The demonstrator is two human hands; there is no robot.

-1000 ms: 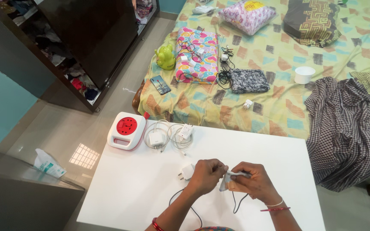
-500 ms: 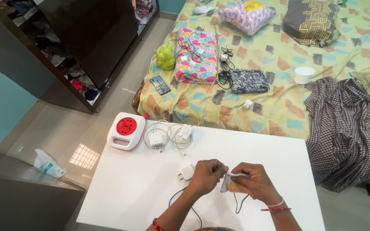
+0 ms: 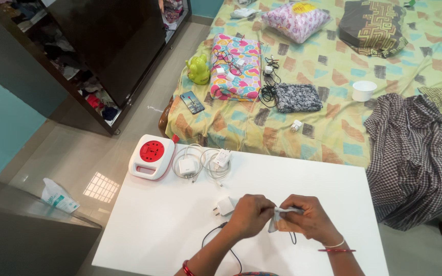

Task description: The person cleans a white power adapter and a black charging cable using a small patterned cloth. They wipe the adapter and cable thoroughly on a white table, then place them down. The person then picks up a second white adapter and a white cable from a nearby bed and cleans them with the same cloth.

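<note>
We work at the white desk (image 3: 180, 235), lower centre of the frame. Both hands meet there: left hand (image 3: 251, 214) and right hand (image 3: 308, 221) each have fingers clenched on a small grey cloth (image 3: 278, 215), with a black cable (image 3: 220, 236) running under them to a white charger (image 3: 224, 206) just left of the left hand. To do this well, we judge: keep the cloth pinched snug around the cable and draw in short strokes, with the charger resting on the desk.

Against the earlier frame: hands sit slightly lower and closer together; the cable loop below the right hand is mostly hidden now.
</note>
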